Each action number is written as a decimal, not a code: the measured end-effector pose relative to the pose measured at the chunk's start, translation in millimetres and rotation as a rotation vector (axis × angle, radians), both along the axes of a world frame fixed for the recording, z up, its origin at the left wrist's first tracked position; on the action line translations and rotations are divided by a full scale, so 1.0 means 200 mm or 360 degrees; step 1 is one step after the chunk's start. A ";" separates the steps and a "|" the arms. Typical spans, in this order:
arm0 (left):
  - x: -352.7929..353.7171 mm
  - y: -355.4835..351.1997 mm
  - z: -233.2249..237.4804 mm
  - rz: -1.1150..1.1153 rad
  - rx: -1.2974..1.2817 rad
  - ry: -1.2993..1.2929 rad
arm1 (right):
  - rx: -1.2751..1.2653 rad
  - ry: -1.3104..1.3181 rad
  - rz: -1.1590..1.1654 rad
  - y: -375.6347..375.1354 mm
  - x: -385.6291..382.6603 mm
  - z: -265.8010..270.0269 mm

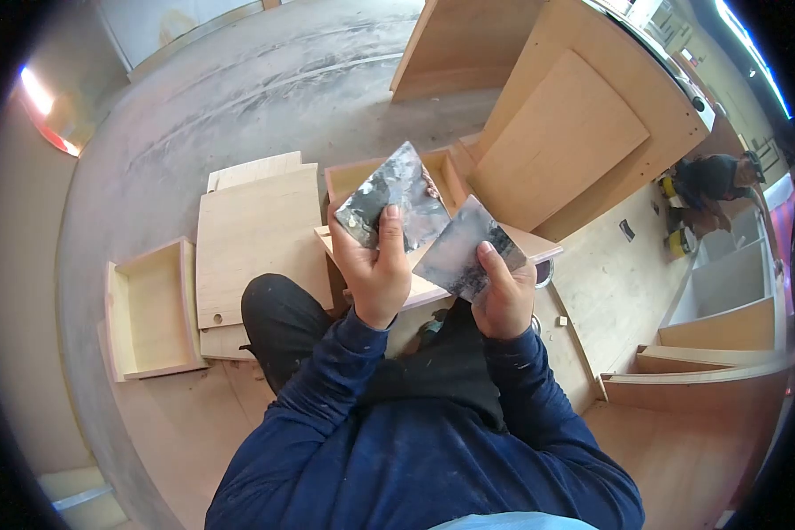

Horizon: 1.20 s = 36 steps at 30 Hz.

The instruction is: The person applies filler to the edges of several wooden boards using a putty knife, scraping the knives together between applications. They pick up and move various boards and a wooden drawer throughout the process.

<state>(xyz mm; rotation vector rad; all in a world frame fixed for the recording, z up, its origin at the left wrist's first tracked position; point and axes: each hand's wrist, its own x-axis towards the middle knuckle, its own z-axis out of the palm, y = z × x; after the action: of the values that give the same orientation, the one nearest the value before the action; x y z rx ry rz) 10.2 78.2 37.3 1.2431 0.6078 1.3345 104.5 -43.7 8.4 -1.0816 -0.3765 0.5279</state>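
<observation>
Near the middle of the head view, my left hand (382, 269) is closed on a square, thin plate (406, 190), grey and smeared with pale and dark patches, its thumb across the face. My right hand (506, 296) grips a second plate (468, 247), thin and grey with a dark smudged edge, thumb on top. The two plates are held side by side, close together. Below and behind them lies a wooden board (424, 291) over an open wooden drawer (344, 179).
An empty drawer box (153, 309) and stacked flat panels (256, 238) lie to the left. A large wooden cabinet (583, 115) stands at the upper right. Further right, a person (715, 181) crouches near yellow containers. Wooden parts (698, 389) lie at the lower right.
</observation>
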 end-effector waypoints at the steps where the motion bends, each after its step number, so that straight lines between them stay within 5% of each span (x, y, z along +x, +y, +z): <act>1: -0.01 0.00 0.00 -0.0048 0.0082 -0.0026 | 0.0004 0.0010 -0.0003 0.01 0.00 -0.01; 4: -0.05 0.00 -0.01 -0.0303 0.0171 0.0226 | -0.0356 -0.0885 -0.0165 0.02 0.01 -0.01; 7: -0.06 -0.03 -0.04 -0.0281 0.0358 0.0295 | -0.0196 -0.0614 -0.0175 0.04 0.00 0.05; 9: -0.07 -0.02 -0.06 -0.0363 0.0494 0.0347 | 0.0019 -0.0058 -0.0091 0.02 0.01 0.07; 14: -0.16 0.02 -0.23 -0.0365 0.0827 0.0690 | -0.0027 -0.0183 -0.0177 -0.01 0.11 0.05; 15: -0.16 0.11 -0.49 -0.0660 0.0580 0.0532 | 0.0020 -0.0181 -0.0175 -0.01 0.11 0.06; 20: -0.11 -0.06 -0.04 -0.0568 -0.0016 -0.0086 | 0.0060 -0.0472 -0.0328 0.04 0.10 -0.02; 25: -0.12 -0.08 0.05 -0.0287 0.0878 0.1343 | -0.0306 -0.0791 -0.0534 0.16 -0.01 -0.07; 28: 0.04 -0.14 -0.05 -0.0324 -0.0621 -0.0516 | -0.0025 -0.0559 -0.0337 0.16 -0.03 -0.06; 30: 0.04 -0.13 -0.06 -0.0310 -0.0658 -0.0554 | 0.0210 -0.0277 -0.0133 0.13 0.00 -0.06; 32: 0.03 -0.12 -0.08 -0.0288 -0.0631 -0.0535 | -0.0045 -0.1071 -0.0031 0.11 0.04 -0.02; 34: 0.02 -0.12 -0.08 -0.0179 -0.0503 -0.0360 | -0.0004 -0.1155 -0.0007 0.11 0.03 0.03; 36: 0.01 -0.10 -0.06 -0.0070 -0.0375 -0.0185 | -0.0446 -0.1703 0.0008 0.07 0.04 0.09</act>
<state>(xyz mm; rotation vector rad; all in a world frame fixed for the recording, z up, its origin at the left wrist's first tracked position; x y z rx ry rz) 12.6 58.2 24.5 0.9760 0.6319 1.2505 112.8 -30.5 25.8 -1.5824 -1.2620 -0.0513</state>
